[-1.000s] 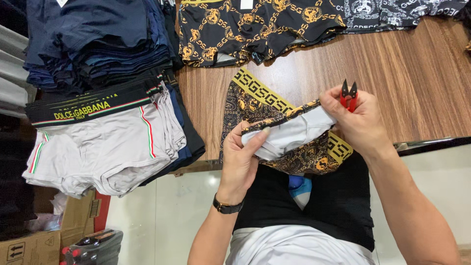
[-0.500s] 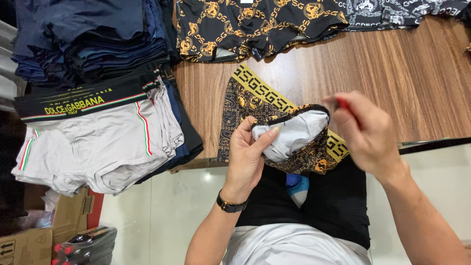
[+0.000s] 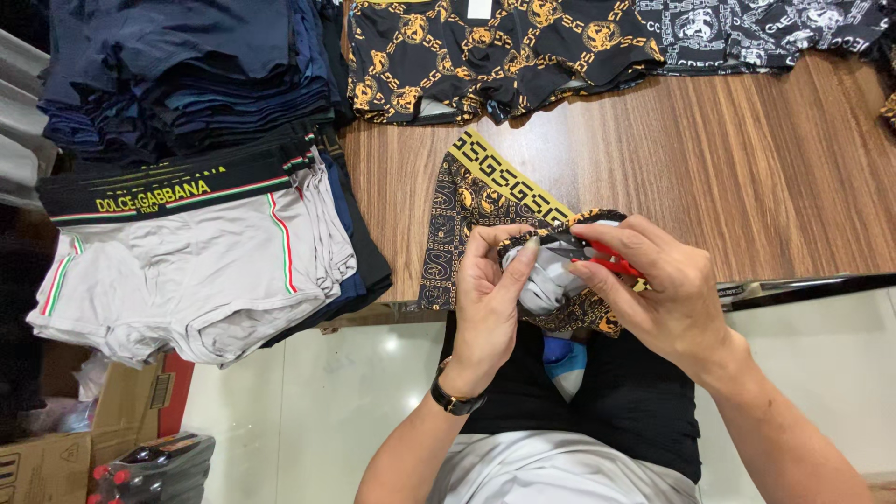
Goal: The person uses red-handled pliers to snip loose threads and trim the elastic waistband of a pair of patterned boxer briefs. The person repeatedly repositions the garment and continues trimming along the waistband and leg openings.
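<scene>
Wooden table (image 3: 709,177), one patterned brief (image 3: 471,201), two hands

A pair of black-and-gold patterned underwear (image 3: 467,210) lies at the centre of the frame, partly on the wooden table and partly hanging over its near edge. Its black waistband with a bold yellow pattern runs diagonally from upper left to lower right. The lower part is bunched and turned back, showing a pale grey-white lining just below the middle of the frame. Small red-handled snips (image 3: 611,261) sit right of centre, their dark blades pointing left onto that bunched cloth.
</scene>
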